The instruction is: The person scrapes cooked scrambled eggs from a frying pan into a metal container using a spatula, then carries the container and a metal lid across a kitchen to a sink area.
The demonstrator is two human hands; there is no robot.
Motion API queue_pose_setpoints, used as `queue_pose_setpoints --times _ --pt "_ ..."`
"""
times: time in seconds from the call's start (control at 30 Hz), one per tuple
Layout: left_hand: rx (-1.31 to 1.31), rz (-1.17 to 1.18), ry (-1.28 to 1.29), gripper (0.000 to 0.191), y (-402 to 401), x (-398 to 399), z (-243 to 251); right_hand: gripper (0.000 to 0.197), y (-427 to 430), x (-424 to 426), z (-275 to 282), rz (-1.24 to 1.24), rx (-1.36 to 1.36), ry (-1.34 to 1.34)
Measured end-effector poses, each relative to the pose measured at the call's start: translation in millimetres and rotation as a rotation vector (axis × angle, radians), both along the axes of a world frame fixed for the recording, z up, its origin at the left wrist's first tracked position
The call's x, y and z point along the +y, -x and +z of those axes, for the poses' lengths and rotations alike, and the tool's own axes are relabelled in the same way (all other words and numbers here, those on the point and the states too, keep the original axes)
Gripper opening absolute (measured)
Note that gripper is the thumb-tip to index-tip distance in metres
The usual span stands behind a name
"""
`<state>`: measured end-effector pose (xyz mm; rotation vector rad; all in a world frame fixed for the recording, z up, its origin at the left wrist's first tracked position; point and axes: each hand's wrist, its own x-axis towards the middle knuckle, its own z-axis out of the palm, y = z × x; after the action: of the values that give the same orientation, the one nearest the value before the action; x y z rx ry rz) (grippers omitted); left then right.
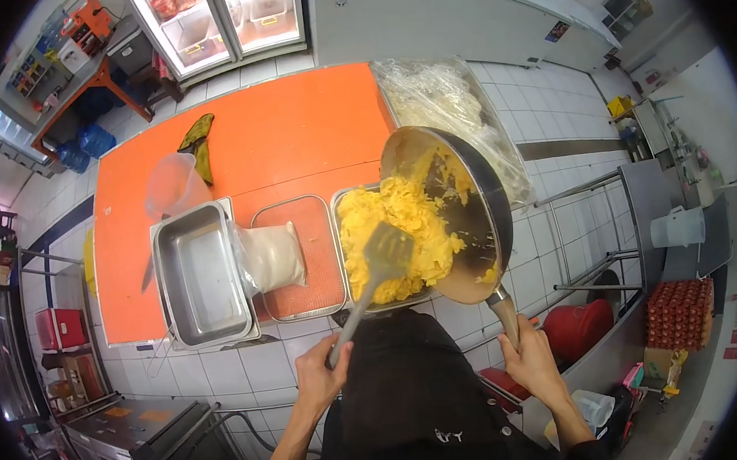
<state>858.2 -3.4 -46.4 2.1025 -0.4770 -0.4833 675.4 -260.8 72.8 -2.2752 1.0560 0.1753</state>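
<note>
My left hand (322, 369) is closed round the handle of a grey slotted spatula (388, 252), whose blade lies against scrambled eggs (430, 238). My right hand (531, 358) grips the handle of a dark frying pan (470, 223), tipped on its side over a metal tray (335, 200). The eggs fill the tray and reach up to the pan's lip, with bits stuck to the pan's inside. Left of the tray are a wire mesh basket (310, 234), a plastic bag of pale powder or grains (274, 256) and an empty deep steel pan (204, 277).
On the orange tabletop (285, 133) are a translucent plastic jug (175, 186), a piece of banana leaf (199, 145) and a knife (148, 274). A plastic-covered tray (442, 96) sits at the table's right end. Stacked egg trays (679, 314) stand on a steel counter at right.
</note>
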Motion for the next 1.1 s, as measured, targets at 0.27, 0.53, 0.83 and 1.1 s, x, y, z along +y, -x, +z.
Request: queue_pose_setpoints --times 0.27,0.53,0.83,1.1 --pt "-0.220 -0.307 0.111 0.025 -1.7 -39.5 -24.6 0.019 -4.8 -1.9 -6.4 0.048 0.020 0.020" --pt "-0.423 -0.304 -0.025 0.023 -40.4 -29.0 -53.1 0.021 -5.0 -0.6 -11.0 0.026 -0.016 -0.027" --pt "-0.390 -0.217 -0.022 0.020 -47.9 -20.2 -28.9 0.021 6.2 -5.0 -5.5 0.055 0.040 0.057" --pt "-0.349 -0.176 0.145 0.022 -40.3 -77.3 -43.6 0.019 3.9 -5.6 2.5 -0.003 0.029 0.015"
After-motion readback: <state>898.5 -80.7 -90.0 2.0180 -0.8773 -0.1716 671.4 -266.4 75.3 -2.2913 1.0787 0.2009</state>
